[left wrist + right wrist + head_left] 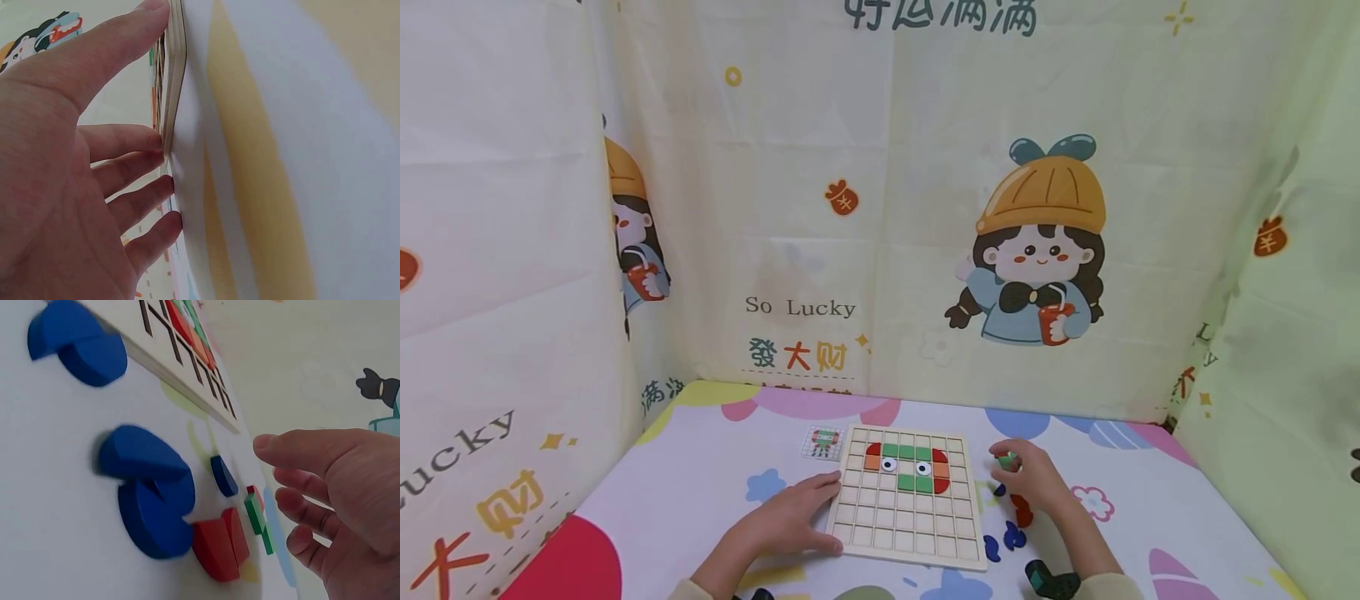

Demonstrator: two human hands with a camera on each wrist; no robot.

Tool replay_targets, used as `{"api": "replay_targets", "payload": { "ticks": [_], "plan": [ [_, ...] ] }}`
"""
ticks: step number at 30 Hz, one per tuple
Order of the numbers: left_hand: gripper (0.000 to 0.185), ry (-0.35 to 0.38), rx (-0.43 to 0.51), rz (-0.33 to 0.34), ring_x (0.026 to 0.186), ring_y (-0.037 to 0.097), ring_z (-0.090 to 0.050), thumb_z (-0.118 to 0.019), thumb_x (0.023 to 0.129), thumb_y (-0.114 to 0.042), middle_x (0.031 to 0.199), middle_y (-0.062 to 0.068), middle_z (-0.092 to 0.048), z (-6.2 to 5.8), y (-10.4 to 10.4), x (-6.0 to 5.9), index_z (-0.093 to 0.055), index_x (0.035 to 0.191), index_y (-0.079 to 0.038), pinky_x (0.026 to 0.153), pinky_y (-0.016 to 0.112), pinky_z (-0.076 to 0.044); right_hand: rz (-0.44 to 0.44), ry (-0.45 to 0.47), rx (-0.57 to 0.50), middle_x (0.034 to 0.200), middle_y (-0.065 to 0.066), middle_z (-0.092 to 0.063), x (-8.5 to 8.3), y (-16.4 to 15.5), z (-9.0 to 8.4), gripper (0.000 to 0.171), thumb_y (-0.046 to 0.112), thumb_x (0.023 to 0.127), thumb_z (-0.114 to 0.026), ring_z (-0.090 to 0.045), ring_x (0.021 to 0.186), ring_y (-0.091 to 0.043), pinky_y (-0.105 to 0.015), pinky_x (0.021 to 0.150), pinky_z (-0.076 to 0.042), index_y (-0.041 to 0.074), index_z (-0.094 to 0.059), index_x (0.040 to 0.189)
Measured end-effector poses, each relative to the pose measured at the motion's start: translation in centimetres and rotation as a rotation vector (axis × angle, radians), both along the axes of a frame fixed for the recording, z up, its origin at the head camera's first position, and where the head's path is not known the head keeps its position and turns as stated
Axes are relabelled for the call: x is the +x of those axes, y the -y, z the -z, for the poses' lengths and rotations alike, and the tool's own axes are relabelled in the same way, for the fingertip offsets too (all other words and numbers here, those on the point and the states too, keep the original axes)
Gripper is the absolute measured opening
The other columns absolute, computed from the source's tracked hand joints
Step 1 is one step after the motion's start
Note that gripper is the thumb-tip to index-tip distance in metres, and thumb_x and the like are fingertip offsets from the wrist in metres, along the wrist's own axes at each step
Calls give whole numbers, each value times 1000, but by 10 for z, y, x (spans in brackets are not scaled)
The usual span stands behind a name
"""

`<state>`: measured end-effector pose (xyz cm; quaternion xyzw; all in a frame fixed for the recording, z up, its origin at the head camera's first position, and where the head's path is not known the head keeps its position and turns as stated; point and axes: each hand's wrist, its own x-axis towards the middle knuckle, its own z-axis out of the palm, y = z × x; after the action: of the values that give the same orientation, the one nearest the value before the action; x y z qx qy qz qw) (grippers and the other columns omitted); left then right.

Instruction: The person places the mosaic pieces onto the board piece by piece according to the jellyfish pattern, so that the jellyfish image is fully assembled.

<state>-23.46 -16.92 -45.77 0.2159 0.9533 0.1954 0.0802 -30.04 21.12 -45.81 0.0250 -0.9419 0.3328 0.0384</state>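
Left hand: our left hand (793, 518) lies flat, fingers straight against the wooden grid board (907, 533) edge, steadying it.
Right hand: our right hand (1033, 477) seems to pinch a green piece (1006, 459).
Progress: a few cells filled near the top; most stay bare.
Left over: blue pieces (150, 487) and red piece (219, 544) lie loose on the worktop.

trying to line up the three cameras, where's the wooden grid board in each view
Head: the wooden grid board lies at bottom centre, between the left hand and right hand.
Left wrist: only its edge shows, upper centre, with the left hand's fingertips against it.
Right wrist: its corner runs across the top left.
Shared landmark: the board's own light wooden edge.
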Motion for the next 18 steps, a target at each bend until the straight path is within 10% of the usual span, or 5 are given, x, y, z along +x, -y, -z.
{"api": "replay_targets", "payload": {
  "ticks": [18],
  "plan": [
    [90,-13,-16,12,133,26,-35,-66,66,-65,146,-2,-35,2,0,-1,-42,138,-16,104,49,-36,24,31,111,119,-13,-56,-4,-15,5,40,9,76,-70,-52,91,-24,-37,72,-56,12,-61,116]
  ]
}}
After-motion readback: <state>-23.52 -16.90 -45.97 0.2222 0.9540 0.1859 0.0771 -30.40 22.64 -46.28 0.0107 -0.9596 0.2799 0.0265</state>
